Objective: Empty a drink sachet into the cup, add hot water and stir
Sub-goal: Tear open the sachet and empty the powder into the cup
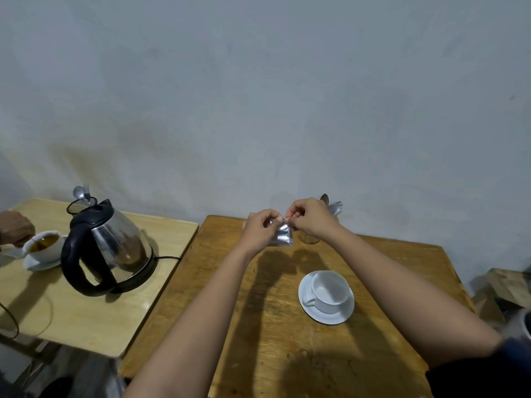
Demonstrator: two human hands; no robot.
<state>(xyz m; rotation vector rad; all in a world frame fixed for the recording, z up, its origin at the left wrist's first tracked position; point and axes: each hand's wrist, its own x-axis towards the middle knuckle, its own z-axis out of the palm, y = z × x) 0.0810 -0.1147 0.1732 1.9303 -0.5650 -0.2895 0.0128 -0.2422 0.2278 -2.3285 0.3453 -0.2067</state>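
Observation:
I hold a small silver sachet [282,236] up over the far part of the wooden table [275,326]. My left hand [260,229] pinches its top left corner and my right hand [309,218] pinches its top right corner. An empty white cup [327,291] stands on a white saucer [330,315] nearer to me and to the right, its handle pointing left. A steel kettle [112,248] with a black handle sits on its base on the lighter table to the left.
A glass [309,239] holding spoons and forks [333,206] stands behind my right hand by the wall. On the left table [86,317] another person's hand [15,228] is at a filled cup [44,245], and a kettle cord trails right.

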